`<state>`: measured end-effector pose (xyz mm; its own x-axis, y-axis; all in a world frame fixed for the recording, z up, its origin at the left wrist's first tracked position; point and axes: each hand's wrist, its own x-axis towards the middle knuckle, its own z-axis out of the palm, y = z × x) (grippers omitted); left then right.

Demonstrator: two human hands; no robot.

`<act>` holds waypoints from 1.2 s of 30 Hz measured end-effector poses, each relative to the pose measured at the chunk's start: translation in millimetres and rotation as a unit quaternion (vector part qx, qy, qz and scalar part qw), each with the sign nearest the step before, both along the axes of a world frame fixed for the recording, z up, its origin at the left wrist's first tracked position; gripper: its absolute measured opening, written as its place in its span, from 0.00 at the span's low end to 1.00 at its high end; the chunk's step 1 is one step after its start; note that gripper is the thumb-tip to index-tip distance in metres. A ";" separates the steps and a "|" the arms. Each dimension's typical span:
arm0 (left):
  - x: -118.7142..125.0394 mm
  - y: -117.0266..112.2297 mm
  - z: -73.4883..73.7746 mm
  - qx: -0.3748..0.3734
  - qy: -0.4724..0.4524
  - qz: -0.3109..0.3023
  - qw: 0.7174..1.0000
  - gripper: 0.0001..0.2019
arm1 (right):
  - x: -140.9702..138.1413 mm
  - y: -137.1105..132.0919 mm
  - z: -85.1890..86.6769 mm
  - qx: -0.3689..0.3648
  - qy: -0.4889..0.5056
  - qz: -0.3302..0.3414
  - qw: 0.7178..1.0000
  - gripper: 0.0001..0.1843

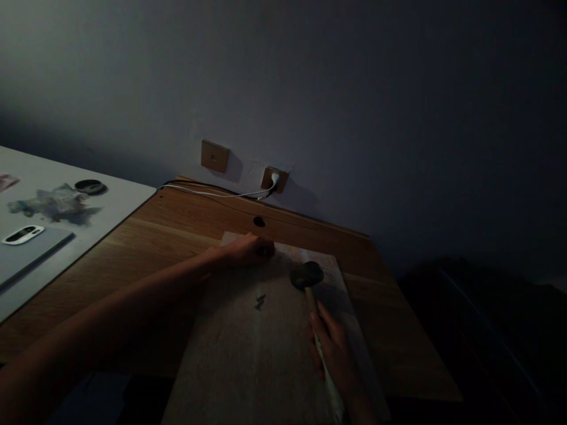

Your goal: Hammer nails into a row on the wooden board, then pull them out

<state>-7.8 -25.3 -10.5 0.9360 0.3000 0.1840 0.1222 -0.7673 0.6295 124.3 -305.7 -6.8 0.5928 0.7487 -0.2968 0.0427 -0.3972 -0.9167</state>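
My right hand (332,342) is wrapped round the pale handle of a mallet (306,275). The mallet's dark, thick head is over the far right part of a light wooden board (234,354); whether it touches the board is hard to tell in the dim light. Toward the board's far left edge, my left hand (252,249) is closed with its fingers curled down, and what they hold, if anything, is hidden. A few small nail-like pieces (260,301) lie on the board between my hands.
Under the board is a brown wooden table (146,236). At left, a white table (119,198) bears crumpled plastic (59,203), a round dark lid-like thing (90,186) and a grey box-like object (35,251) with a white device (23,234) on it. Cables (212,193) run to a wall socket (274,179).
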 end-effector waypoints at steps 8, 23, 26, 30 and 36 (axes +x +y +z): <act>0.3 4.3 -7.1 -0.019 -0.016 0.007 1.000 0.08 | -1.1 2.9 2.0 -0.001 -0.001 0.018 1.000 0.39; 1.3 1.1 -4.9 -0.038 0.000 0.017 0.999 0.20 | -15.7 54.0 36.7 0.040 -0.037 0.078 0.995 0.35; -0.3 -0.9 -1.8 -0.038 -0.006 0.024 0.999 0.19 | -17.4 55.9 31.1 0.041 -0.031 0.081 0.995 0.34; -1.3 -1.2 -1.3 -0.038 0.009 0.033 0.999 0.21 | -18.7 59.1 20.9 0.027 -0.030 0.103 0.994 0.36; 1.1 5.2 -6.2 -0.050 -0.005 0.009 0.999 0.24 | -17.9 48.0 23.2 0.021 -0.028 0.092 0.995 0.36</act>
